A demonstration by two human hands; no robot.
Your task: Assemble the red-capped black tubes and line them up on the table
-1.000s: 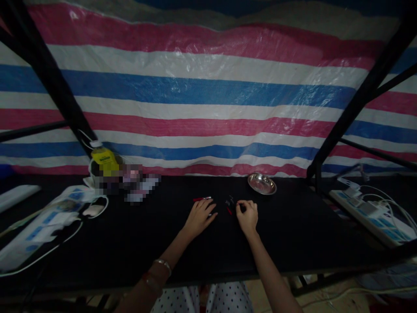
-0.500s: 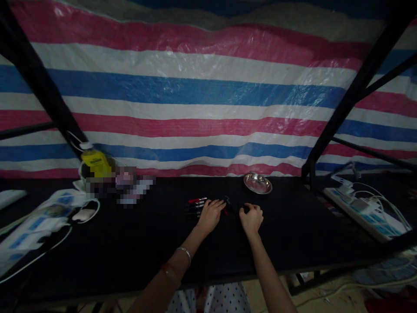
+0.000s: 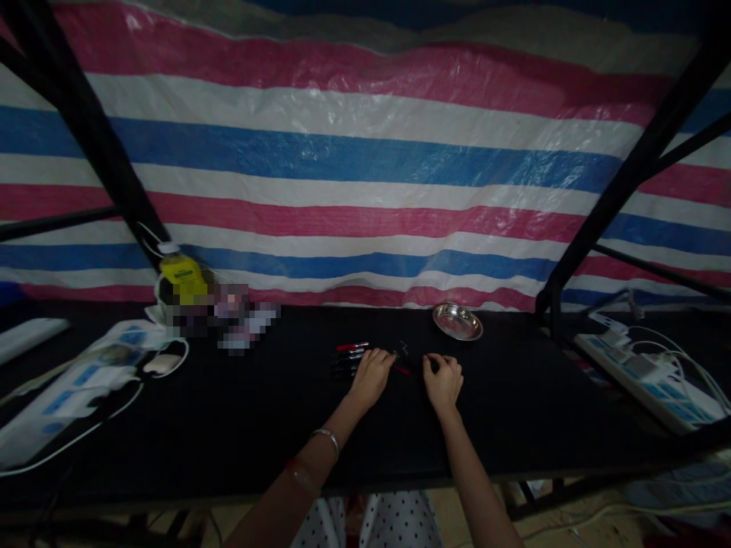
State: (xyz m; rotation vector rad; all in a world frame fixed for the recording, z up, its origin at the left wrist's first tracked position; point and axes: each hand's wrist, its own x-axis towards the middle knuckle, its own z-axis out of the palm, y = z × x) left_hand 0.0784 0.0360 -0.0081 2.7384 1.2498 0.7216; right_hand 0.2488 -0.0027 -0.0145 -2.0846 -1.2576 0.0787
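Note:
My left hand (image 3: pixel 372 377) rests low over the black table with its fingers bent and drawn together. Its fingertips meet at the edge of some small dark and red parts (image 3: pixel 403 370), and whatever they pinch is too small to make out. Beside it on the left lie several pens (image 3: pixel 349 355), one red and the others dark with silvery bits, partly covered by the hand. Across the small parts, my right hand (image 3: pixel 444 382) is closed, thumb and forefinger curled toward each other. Anything within that grip is lost against the dark tabletop.
A shiny metal dish (image 3: pixel 458 322) stands behind my right hand. Power strips with cables lie at the left (image 3: pixel 85 384) and right (image 3: pixel 651 377). A yellow bottle (image 3: pixel 183 278) stands by the left frame post. Striped sheeting (image 3: pixel 365 183) hangs behind the table (image 3: pixel 240 426).
The fingers of my left hand have drawn in from a more stretched pose over the small parts. My right hand has barely moved. The camera view has shifted slightly.

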